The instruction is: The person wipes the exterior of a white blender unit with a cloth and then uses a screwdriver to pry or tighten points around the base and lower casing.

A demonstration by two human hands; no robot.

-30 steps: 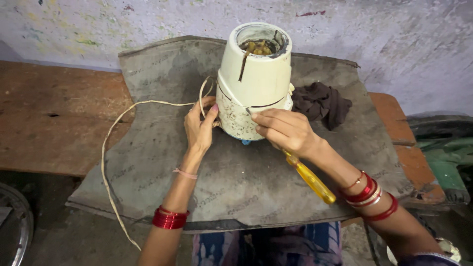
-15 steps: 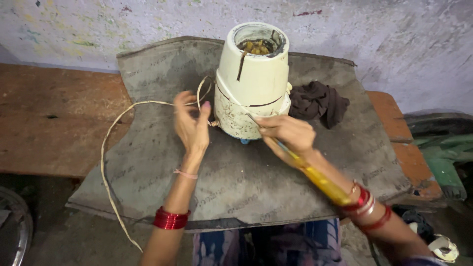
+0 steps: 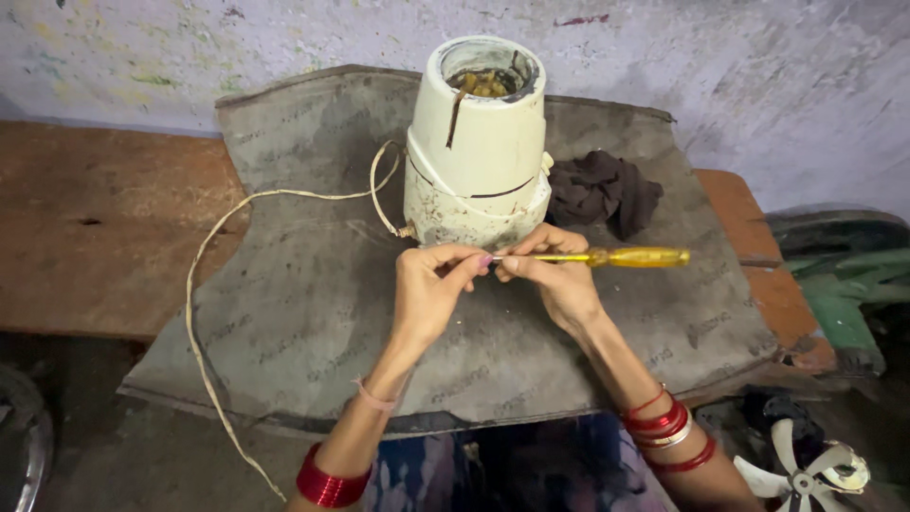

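From the head view, I see my right hand [image 3: 559,284] shut around the screwdriver [image 3: 607,257]; my left hand [image 3: 431,284] pinches its tip. It lies flat, yellow handle pointing right, just before the white mixer base [image 3: 479,152]. The grey mat [image 3: 313,313] has open room at its left.

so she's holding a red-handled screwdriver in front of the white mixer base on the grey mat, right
Not quite: the screwdriver has a yellow handle, not red, as the head view shows. Both hands hold it in front of the white mixer base on the grey mat.
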